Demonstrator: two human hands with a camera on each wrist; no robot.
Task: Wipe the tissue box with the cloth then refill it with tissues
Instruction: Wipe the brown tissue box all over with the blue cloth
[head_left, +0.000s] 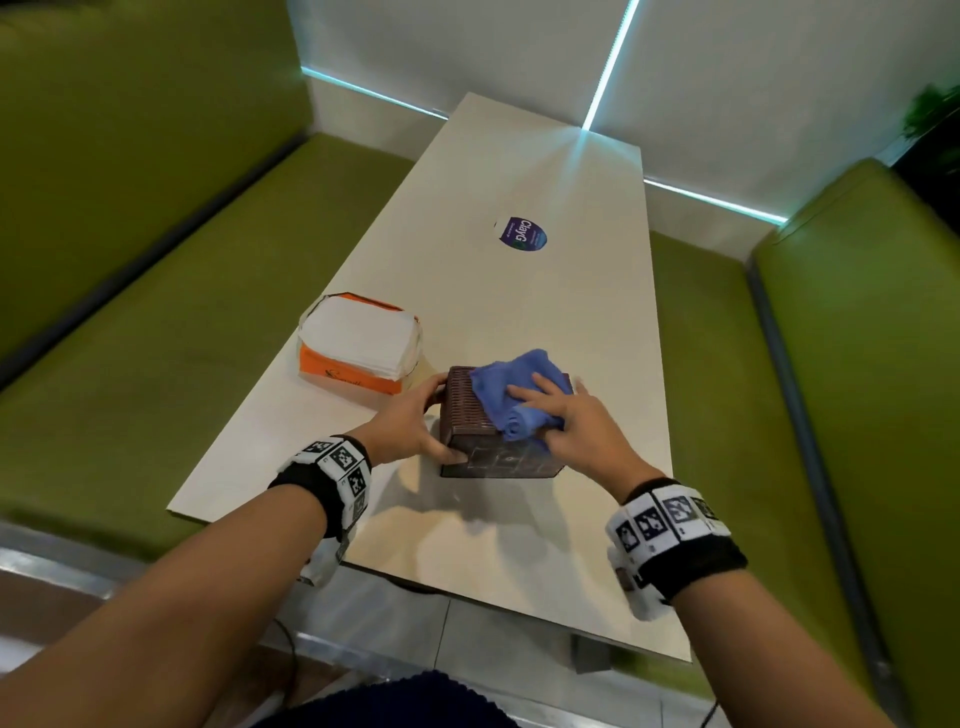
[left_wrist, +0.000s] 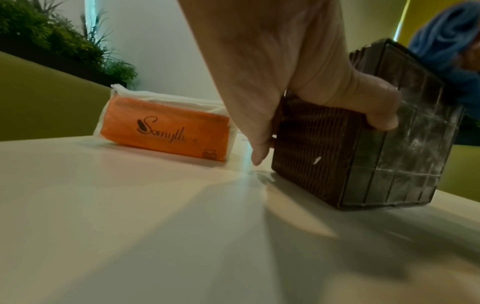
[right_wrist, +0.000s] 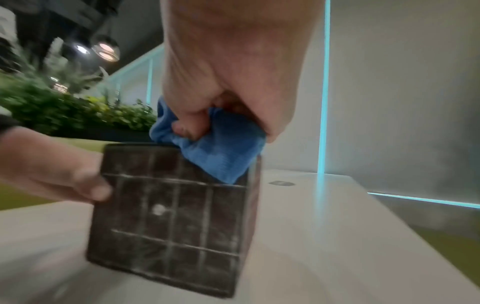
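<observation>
A dark brown woven tissue box (head_left: 470, 415) (left_wrist: 363, 148) (right_wrist: 168, 216) lies on its side near the table's front. Its gridded, dusty face points toward me. My left hand (head_left: 415, 421) (left_wrist: 298, 92) grips the box's left side, thumb on the gridded face. My right hand (head_left: 566, 421) (right_wrist: 228, 98) holds a bunched blue cloth (head_left: 519, 389) (left_wrist: 446, 41) (right_wrist: 215, 148) and presses it on the box's upper face. An orange pack of white tissues (head_left: 358, 343) (left_wrist: 166, 127) lies to the left of the box.
The cream table (head_left: 519, 291) carries a round purple sticker (head_left: 522, 235) farther back. Green bench seats (head_left: 130, 312) run along both sides. A white wall with cyan light strips (head_left: 608, 67) closes the far end. Plants (left_wrist: 52, 41) stand behind the bench.
</observation>
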